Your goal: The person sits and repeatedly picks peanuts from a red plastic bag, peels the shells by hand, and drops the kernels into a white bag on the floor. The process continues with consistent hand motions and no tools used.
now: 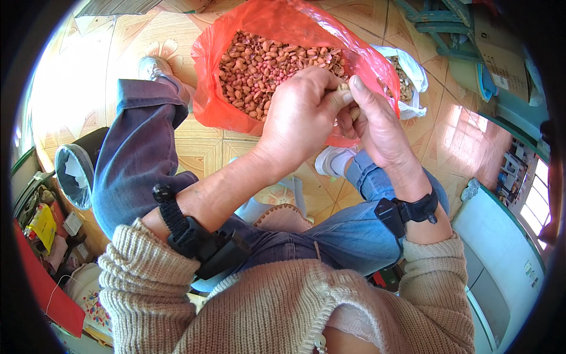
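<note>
Over the near right part of a red plastic bag, both hands come together at the fingertips. My left hand pinches a peanut pod between thumb and fingers. Against it from the right rests the thumb of my right hand. Under that thumb a second peanut pod shows, held in the curled right fingers. Inside the bag lie many peanuts in brown shells, loose pink kernels and split shell halves. My hands hide part of the bag's right side.
A white plastic bag with pale shells stands right of the red bag. At left is a lined waste bin. A teal wooden stool and cardboard box stand at upper right. My jeans-clad legs flank the tiled floor.
</note>
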A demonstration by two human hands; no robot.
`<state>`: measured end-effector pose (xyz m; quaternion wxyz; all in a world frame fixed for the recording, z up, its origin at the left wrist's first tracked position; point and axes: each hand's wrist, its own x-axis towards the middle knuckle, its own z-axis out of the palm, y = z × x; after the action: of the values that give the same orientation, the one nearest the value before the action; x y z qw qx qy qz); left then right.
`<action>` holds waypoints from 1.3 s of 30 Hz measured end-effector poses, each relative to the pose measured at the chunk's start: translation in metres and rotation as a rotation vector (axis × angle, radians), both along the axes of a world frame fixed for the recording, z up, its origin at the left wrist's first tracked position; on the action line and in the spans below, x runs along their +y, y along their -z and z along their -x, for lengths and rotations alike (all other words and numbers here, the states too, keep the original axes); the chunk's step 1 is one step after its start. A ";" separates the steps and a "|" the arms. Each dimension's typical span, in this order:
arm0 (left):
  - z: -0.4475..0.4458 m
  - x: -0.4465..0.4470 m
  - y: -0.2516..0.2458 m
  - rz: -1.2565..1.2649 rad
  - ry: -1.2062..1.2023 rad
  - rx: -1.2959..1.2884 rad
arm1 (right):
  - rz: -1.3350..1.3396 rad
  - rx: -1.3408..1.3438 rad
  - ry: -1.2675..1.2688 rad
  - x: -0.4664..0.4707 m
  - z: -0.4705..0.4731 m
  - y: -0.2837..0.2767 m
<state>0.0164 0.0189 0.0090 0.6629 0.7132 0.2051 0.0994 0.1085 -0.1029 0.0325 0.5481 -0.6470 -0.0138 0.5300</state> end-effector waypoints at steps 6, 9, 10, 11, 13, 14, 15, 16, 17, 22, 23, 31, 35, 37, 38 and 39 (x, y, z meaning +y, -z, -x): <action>0.002 0.000 0.000 -0.207 0.064 -0.032 | 0.110 -0.270 -0.156 0.000 -0.002 -0.008; 0.003 -0.002 0.001 -0.152 0.070 -0.025 | 0.104 -0.274 -0.126 -0.001 0.001 -0.003; 0.003 -0.003 0.001 -0.144 0.056 -0.039 | 0.111 -0.284 -0.114 -0.002 0.003 -0.001; 0.003 -0.003 0.001 -0.115 0.052 -0.020 | 0.096 -0.290 -0.106 -0.003 0.004 0.002; 0.001 -0.004 0.001 -0.065 0.025 -0.008 | 0.147 -0.179 -0.009 -0.005 0.004 0.007; 0.001 -0.004 0.001 0.027 0.032 -0.002 | 0.172 -0.125 0.040 -0.006 0.004 0.009; 0.000 -0.003 0.001 0.118 0.051 0.020 | 0.146 -0.050 0.074 -0.007 0.004 0.012; -0.001 -0.003 0.000 0.225 0.070 0.091 | 0.130 0.020 0.110 -0.007 0.003 0.015; -0.001 -0.002 0.000 0.334 0.036 0.085 | 0.113 0.091 0.145 -0.006 0.003 0.017; -0.001 0.003 0.002 0.637 -0.188 0.398 | 0.097 0.107 0.203 -0.004 0.001 0.021; -0.001 0.004 0.004 0.666 -0.172 0.437 | 0.077 0.093 0.210 -0.003 0.001 0.020; 0.002 0.004 0.015 1.026 -0.213 0.424 | 0.119 -0.516 -0.235 0.003 0.011 0.010; 0.000 0.008 0.014 1.126 -0.244 0.363 | -0.004 -0.659 -0.170 0.005 0.015 0.010; -0.001 0.009 0.013 1.095 -0.238 0.361 | 0.033 -0.342 -0.077 -0.001 0.000 0.008; -0.001 0.008 0.013 1.058 -0.240 0.355 | -0.004 -0.188 0.025 0.000 -0.004 0.011; -0.001 0.008 0.013 1.021 -0.242 0.349 | 0.000 -0.029 0.149 0.000 -0.007 0.013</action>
<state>0.0179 0.0266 -0.0037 0.8645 0.2782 0.4148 -0.0570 0.1155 -0.1031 0.0193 0.5856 -0.6540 0.0263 0.4782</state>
